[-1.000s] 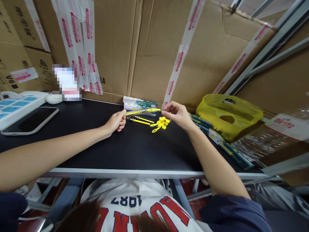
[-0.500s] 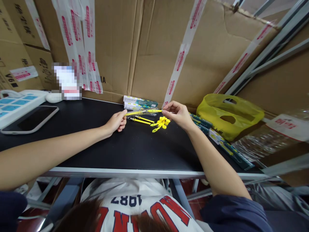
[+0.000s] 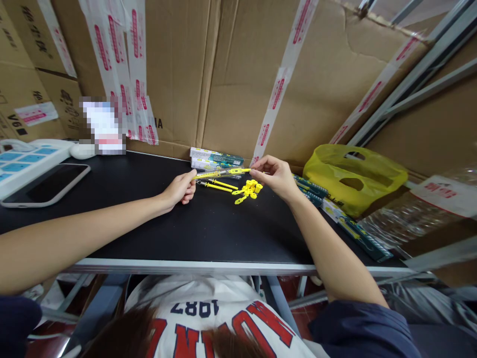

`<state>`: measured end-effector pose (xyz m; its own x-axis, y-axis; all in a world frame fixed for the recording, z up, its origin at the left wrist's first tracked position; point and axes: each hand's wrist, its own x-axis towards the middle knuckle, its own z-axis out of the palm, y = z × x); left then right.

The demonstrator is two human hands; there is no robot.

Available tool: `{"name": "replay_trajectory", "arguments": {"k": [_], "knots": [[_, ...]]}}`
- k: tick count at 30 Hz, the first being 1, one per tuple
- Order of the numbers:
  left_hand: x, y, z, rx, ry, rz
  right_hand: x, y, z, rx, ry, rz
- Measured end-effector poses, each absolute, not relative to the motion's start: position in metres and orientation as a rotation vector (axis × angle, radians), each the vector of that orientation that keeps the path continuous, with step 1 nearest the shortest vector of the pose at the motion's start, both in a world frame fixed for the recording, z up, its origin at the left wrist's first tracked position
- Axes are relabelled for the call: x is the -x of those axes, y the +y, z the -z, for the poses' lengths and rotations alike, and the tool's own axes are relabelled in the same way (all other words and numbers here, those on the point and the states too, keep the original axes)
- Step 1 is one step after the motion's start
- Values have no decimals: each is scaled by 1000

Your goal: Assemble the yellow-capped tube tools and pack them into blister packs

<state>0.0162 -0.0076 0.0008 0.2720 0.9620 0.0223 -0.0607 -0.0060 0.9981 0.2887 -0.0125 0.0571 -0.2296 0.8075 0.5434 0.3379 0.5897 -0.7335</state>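
Note:
My left hand [image 3: 181, 189] is closed around the left end of a clear plastic sleeve [image 3: 222, 173] with a thin yellow stick inside. At its right end, a yellow slotted piece [image 3: 236, 171] lies partly within the clear plastic. The thumb and fingertips of my right hand [image 3: 274, 175] pinch the outer tip of that piece. Just below, two thin yellow sticks [image 3: 222, 186] with metal ends lie on the black tabletop. A small heap of yellow plastic pieces [image 3: 252, 188] sits under my right hand.
Slim printed boxes [image 3: 216, 160] are stacked at the back, and more printed boxes [image 3: 354, 231] lie along the right. A yellow plastic bag [image 3: 376, 171] stands behind those. On the left are a phone [image 3: 48, 185] and a white power strip [image 3: 33, 161]. Cardboard [image 3: 238, 74] walls the back.
Both hands have stayed almost in place. The yellow slotted piece has turned a little, so more of its flat slotted face shows.

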Motion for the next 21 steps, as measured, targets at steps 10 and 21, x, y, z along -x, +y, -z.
{"name": "replay_trajectory", "arguments": {"k": [10, 21], "knots": [[-18, -11, -1, -1298, 951, -1029, -282, -17, -55, 928, -1833, -635], [-17, -9, -2, -1237, 918, -1012, -270, -27, -52, 814, -1832, -751]]}}
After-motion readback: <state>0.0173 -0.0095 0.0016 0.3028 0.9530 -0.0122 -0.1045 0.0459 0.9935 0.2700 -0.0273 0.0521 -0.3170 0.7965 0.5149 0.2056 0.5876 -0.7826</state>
